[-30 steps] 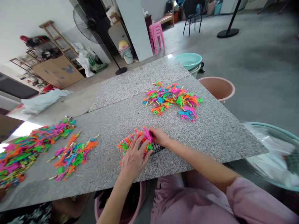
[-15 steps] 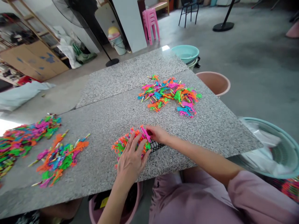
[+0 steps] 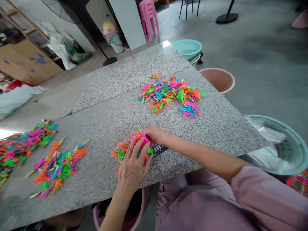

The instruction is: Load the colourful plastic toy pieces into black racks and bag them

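Observation:
My left hand (image 3: 132, 163) lies with fingers spread over a packed row of small plastic toy guns (image 3: 120, 150) in orange, green and pink. These toys stand close together in a black grid-like holder (image 3: 158, 150), whose right end shows bare. At that end of the row, my right hand (image 3: 157, 135) is closed, its fingertips on a pink toy gun (image 3: 145, 138) pressed against the others. The lower part of the pink toy is hidden behind my left fingers.
A loose heap of toy guns (image 3: 168, 93) lies farther back on the speckled stone table (image 3: 108, 112). At the left are a smaller heap (image 3: 60, 166) and a larger one (image 3: 31, 141). Basins (image 3: 218, 80) and a green basket (image 3: 293, 147) stand beyond the right edge. A pink bucket (image 3: 141, 208) is below.
My right hand has moved slightly left and the pink toy gun has gone lower, closer into the row. My left hand keeps its place on the toys. The whole view has shifted a little.

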A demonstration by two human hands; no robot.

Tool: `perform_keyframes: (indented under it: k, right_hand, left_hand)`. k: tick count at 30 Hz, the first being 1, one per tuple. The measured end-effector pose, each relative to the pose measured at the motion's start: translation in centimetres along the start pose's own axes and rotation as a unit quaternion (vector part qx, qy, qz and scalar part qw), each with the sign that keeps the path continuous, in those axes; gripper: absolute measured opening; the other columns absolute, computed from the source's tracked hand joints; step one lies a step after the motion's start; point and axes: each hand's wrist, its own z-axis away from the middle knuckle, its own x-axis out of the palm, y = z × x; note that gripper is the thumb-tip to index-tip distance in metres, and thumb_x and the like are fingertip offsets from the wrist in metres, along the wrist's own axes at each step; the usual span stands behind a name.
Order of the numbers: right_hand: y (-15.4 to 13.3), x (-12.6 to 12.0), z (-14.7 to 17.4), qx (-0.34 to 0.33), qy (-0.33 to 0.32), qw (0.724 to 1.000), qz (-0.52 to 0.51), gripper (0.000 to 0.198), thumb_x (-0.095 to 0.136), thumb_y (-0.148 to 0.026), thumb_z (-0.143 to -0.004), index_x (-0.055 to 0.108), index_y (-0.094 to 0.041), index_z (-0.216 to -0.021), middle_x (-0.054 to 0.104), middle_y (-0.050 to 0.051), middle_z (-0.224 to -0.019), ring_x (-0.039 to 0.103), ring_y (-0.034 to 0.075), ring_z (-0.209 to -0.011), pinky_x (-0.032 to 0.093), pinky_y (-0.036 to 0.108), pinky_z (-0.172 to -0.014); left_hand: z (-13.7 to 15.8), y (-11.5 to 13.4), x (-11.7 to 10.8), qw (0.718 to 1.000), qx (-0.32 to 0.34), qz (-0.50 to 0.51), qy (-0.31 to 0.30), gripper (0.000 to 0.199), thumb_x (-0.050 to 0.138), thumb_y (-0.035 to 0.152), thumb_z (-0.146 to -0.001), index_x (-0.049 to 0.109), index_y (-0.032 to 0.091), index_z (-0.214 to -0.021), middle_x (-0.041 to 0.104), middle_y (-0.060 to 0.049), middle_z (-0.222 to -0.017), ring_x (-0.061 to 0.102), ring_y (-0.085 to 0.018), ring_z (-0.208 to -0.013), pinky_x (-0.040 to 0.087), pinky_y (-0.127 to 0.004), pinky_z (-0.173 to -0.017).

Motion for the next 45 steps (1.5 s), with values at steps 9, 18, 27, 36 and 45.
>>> perform_keyframes:
  k: [9,18,27,36,45]
  right_hand:
    - [-0.3,1.8,-0.2,0.003,0.034,0.999,0.002,0.022,0.048,-0.019,-0.092,0.063,-0.015,-0.108,0.073,0.013,-0.089,0.07,0.026,-0.081,0.052,0.033,-0.068]
    - [6.1,-1.0,7.1,0.04,0.186,0.981,0.025,0.056,0.067,-0.026,-0.084,0.047,-0.019,-0.136,0.055,0.013,-0.135,0.048,0.025,-0.126,0.044,0.037,-0.101]
    - [8.2,-1.1,12.0,0.101,0.127,0.969,0.186,0.033,0.046,-0.01,-0.092,0.057,-0.016,-0.123,0.058,0.014,-0.123,0.054,0.026,-0.109,0.048,0.035,-0.085]
    - [11.5,-4.8,4.0,-0.205,-0.009,0.951,0.233,0.02,0.048,-0.008,-0.093,0.063,-0.016,-0.105,0.062,0.009,-0.12,0.058,0.017,-0.098,0.047,0.03,-0.082]
    - [7.2,-0.7,8.7,-0.056,0.068,0.996,0.028,0.012,0.052,-0.014,-0.089,0.062,-0.014,-0.096,0.068,0.006,-0.088,0.062,0.014,-0.075,0.048,0.024,-0.068]
  left_hand:
    - [-1.0,-0.2,0.2,1.0,-0.006,0.0,0.005,0.037,0.054,0.033,-0.093,0.051,0.022,-0.128,0.041,-0.015,-0.144,0.036,-0.037,-0.139,0.046,-0.053,-0.106]
    - [-1.0,-0.8,0.1,0.999,0.019,-0.034,0.031,0.035,0.055,0.034,-0.092,0.055,0.022,-0.125,0.047,-0.015,-0.138,0.043,-0.036,-0.132,0.047,-0.056,-0.102]
    - [-0.8,-0.3,-0.3,0.999,0.014,-0.03,0.02,0.033,0.055,0.033,-0.091,0.06,0.02,-0.121,0.05,-0.013,-0.138,0.04,-0.034,-0.134,0.044,-0.052,-0.107]
    - [-1.6,0.5,-1.3,0.999,-0.023,0.007,-0.023,0.03,0.064,0.024,-0.08,0.062,0.019,-0.11,0.049,-0.014,-0.131,0.045,-0.033,-0.123,0.041,-0.052,-0.106]
    - [-1.5,1.2,-1.0,0.998,-0.046,0.029,-0.034,0.04,0.061,0.022,-0.082,0.059,0.018,-0.121,0.042,-0.014,-0.139,0.035,-0.034,-0.135,0.036,-0.05,-0.113]
